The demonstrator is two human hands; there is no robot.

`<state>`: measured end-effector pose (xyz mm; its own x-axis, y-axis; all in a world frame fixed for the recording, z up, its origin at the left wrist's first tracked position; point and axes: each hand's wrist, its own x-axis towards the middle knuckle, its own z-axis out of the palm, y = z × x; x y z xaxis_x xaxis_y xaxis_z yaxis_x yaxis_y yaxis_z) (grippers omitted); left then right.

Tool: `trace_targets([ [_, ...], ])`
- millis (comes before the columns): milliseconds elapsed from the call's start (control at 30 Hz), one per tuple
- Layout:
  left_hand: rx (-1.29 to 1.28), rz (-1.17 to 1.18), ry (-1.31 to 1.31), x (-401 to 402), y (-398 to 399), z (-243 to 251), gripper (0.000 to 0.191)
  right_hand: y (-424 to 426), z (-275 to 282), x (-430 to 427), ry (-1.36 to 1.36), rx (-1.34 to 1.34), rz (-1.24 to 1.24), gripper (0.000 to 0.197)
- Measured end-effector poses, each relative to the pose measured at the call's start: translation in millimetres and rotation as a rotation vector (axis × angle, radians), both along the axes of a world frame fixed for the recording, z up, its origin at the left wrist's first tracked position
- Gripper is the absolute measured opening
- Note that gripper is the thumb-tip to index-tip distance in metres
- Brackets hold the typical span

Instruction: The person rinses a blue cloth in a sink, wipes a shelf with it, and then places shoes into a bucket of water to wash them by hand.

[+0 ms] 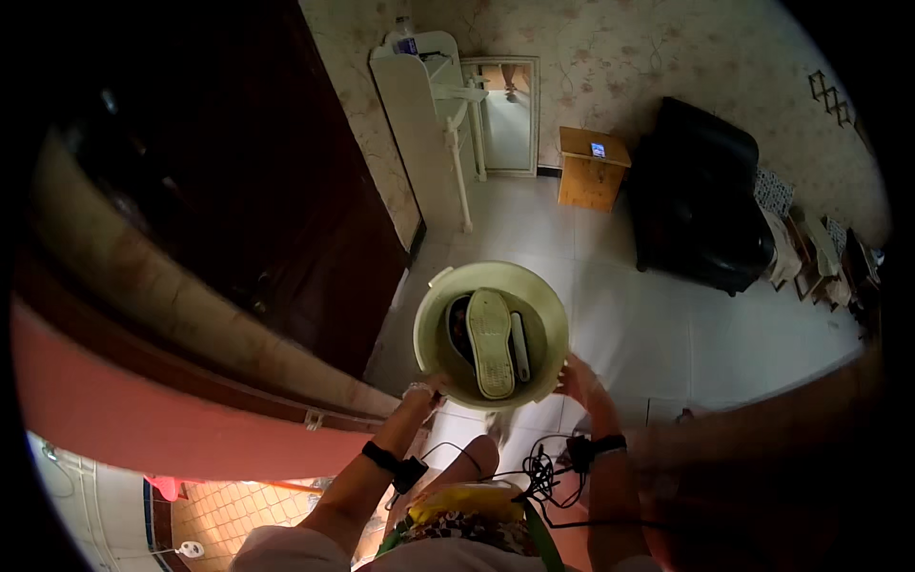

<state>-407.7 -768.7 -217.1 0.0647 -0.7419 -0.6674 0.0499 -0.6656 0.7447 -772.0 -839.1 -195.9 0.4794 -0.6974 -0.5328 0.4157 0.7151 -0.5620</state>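
Observation:
A round pale plastic basin (547, 300) is held out in front of me, above the tiled floor. My left hand (431, 390) grips its lower left rim, the fingers partly hidden by the wall. On the right side of the rim my right hand (577, 379) holds on. Inside lies a shoe with its pale sole (490, 343) facing up. Left of it a second, darker shoe (460, 329) leans against the basin's wall. A brush with a white handle (521, 350) rests to the right of the sole.
A dark door (300, 214) stands at the left. Ahead are a white shelf unit (418, 136), a framed mirror (510, 129) and a wooden stand (590, 186) with a lit phone (597, 150). A black armchair (693, 207) is at the right. Black cables (547, 472) hang between my wrists.

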Motion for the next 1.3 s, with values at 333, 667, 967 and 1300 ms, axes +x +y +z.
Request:
trace_targets([
  [333, 0.22, 0.429, 0.073, -107.9, -204.9, 157.8, 0.016, -169.7, -0.6, -210.3, 1.362, -0.42, 0.432, 0.051],
  [667, 0.125, 0.623, 0.419, -75.2, -240.0, 112.7, 0.013, -204.0, -83.9, -249.6, 0.987, -0.225, -0.111, 0.019],
  [967, 0.303, 0.934, 0.273, -117.6, -325.1, 97.1, 0.016, -412.5, -66.3, -251.7, 1.572, -0.41, 0.378, 0.041],
  [1300, 0.263, 1.113, 0.2, -152.6, -434.6, 67.1, 0.012, -609.8, -114.9, -306.5, 1.51, -0.423, 0.5, 0.024],
])
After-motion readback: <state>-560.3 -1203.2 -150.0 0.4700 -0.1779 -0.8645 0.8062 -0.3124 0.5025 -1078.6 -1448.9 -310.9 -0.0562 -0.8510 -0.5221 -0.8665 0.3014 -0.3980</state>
